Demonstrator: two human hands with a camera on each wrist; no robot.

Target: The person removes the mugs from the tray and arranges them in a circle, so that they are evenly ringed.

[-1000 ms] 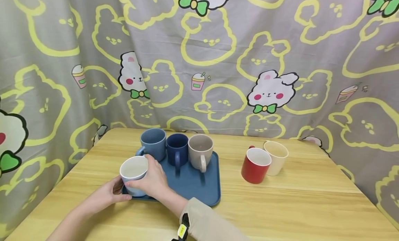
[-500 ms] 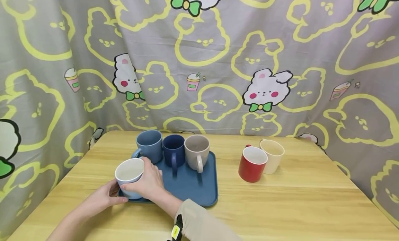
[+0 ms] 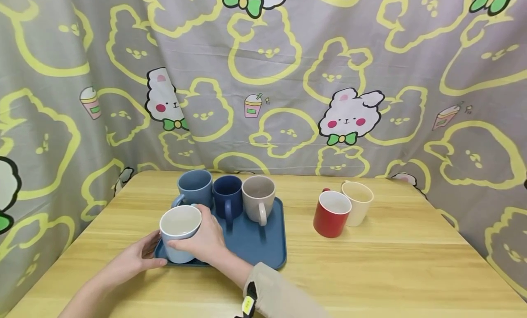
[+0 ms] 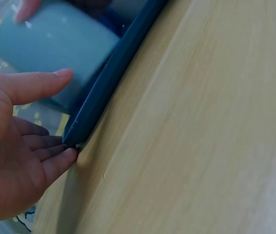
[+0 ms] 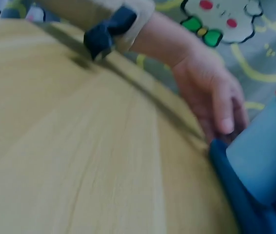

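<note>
My right hand (image 3: 207, 238) grips a light blue mug (image 3: 177, 247) with a white inside by its rim and side, at the front left corner of a blue tray (image 3: 255, 249). The mug stands upright there; its handle is mostly hidden behind my fingers. At the tray's left corner is my left hand (image 3: 133, 258), fingertips touching the tray's edge and thumb apart from the mug in the left wrist view. Along the back of the tray stand a grey-blue mug (image 3: 194, 187), a navy mug (image 3: 228, 201) and a beige-grey mug (image 3: 257, 196).
A red mug (image 3: 331, 219) with a white inside stands on the wooden table (image 3: 370, 272) right of the tray. Just behind it is a cream mug (image 3: 360, 206). A patterned curtain (image 3: 267, 94) hangs behind the table.
The light blue mug has shifted slightly right over the tray in my right hand. My left hand stays at the tray's corner. The head view has turned a little.
</note>
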